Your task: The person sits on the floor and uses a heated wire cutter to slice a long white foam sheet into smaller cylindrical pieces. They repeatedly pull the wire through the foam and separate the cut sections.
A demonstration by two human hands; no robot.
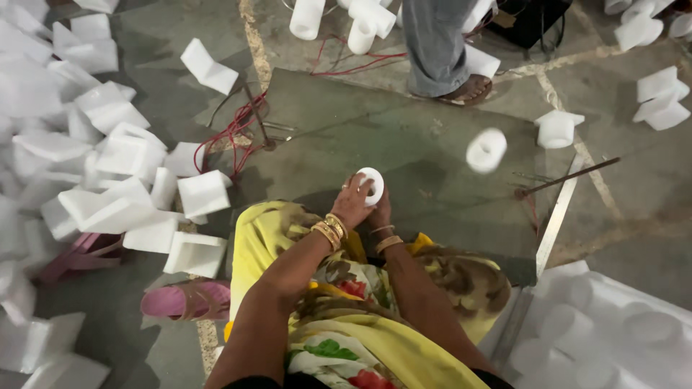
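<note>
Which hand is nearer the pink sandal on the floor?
Left. The left hand is on the sandal's side of the white foam ring; the right hand sits just beyond it, farther from the pink sandal.

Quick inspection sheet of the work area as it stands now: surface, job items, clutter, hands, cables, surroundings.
Surface: grey concrete floor, stained.
Job's things: white foam ring, held by both hands.
Clutter: angled white foam pieces heaped at left; foam cylinder blurred; pink sandal.
Grippers: left hand and right hand on the ring.
Cables: red wires on the floor.
Surroundings: another person's foot; moulded foam sheet.
</note>
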